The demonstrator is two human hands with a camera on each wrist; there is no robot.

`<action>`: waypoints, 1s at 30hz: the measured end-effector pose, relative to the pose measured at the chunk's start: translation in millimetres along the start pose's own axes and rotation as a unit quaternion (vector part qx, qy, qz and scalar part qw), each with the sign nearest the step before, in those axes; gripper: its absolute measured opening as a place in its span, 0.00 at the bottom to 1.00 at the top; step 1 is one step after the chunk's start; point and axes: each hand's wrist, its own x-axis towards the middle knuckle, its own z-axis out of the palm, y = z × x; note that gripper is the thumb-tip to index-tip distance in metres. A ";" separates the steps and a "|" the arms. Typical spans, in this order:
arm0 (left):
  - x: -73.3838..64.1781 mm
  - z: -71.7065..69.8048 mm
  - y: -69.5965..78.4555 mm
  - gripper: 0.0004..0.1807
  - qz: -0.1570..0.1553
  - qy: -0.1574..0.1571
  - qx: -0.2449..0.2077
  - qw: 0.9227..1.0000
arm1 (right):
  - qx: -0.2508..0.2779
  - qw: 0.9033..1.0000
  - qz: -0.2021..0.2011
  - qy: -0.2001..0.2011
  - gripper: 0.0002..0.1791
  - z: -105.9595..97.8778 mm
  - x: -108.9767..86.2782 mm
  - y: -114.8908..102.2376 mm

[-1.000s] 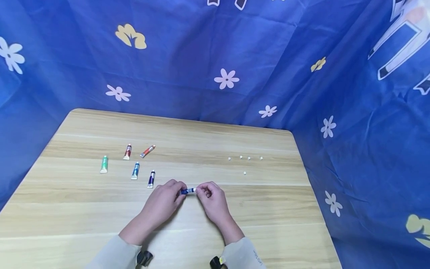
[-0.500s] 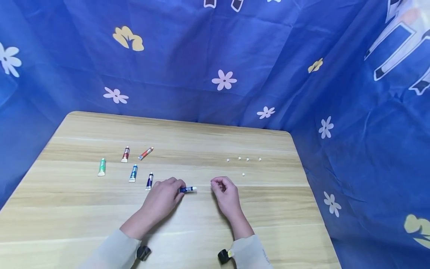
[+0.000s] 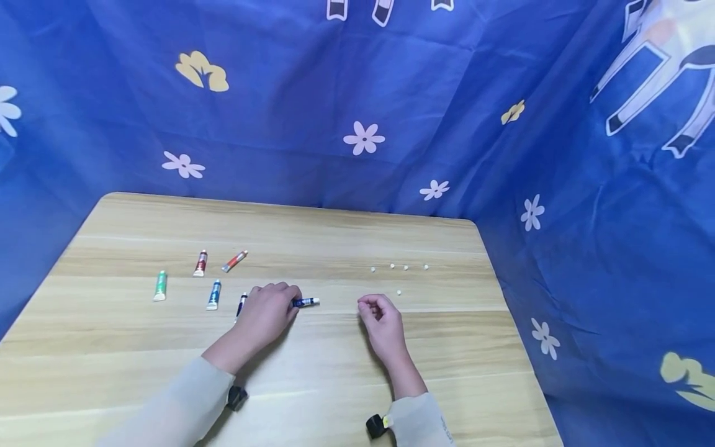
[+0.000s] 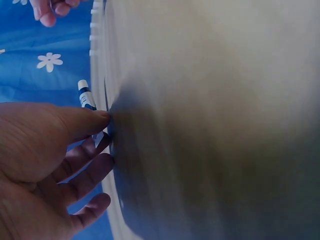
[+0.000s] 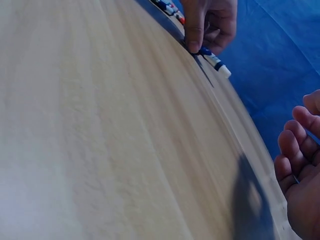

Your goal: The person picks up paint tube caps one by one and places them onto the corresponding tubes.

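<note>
In the head view my left hand pinches a small dark-blue paint tube near its rear end, its white cap pointing right. The left wrist view shows the thumb and forefinger on the tube, the other fingers loosely bent. My right hand hovers to the right, apart from the tube, fingers loosely curled; nothing shows in it in the right wrist view, where the thumb is cut off. Just beyond my left hand lies another dark-blue tube, partly hidden by it.
Further left lie a blue tube, a green tube, a dark-red tube and an orange-red tube. Several small white pieces are scattered beyond my right hand. A blue patterned cloth hangs behind the wooden table.
My right hand has let go of the tube's white end and moved right. My left hand has shifted a little left and away with the tube, now partly covering the other dark-blue one.
</note>
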 end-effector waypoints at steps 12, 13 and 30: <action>28.1 -0.3 -13.8 0.07 -0.013 -0.019 -0.010 1.000 | 0.014 0.998 -0.013 0.056 0.06 -23.2 13.7 11.6; 31.2 0.2 -14.7 0.07 -0.015 -0.018 -0.011 1.000 | 0.016 0.998 -0.013 0.061 0.06 -26.4 15.4 12.3; 72.5 -10.0 -30.6 0.07 -0.019 -0.031 0.010 0.999 | -0.034 0.991 0.009 0.125 0.08 -70.4 42.1 31.1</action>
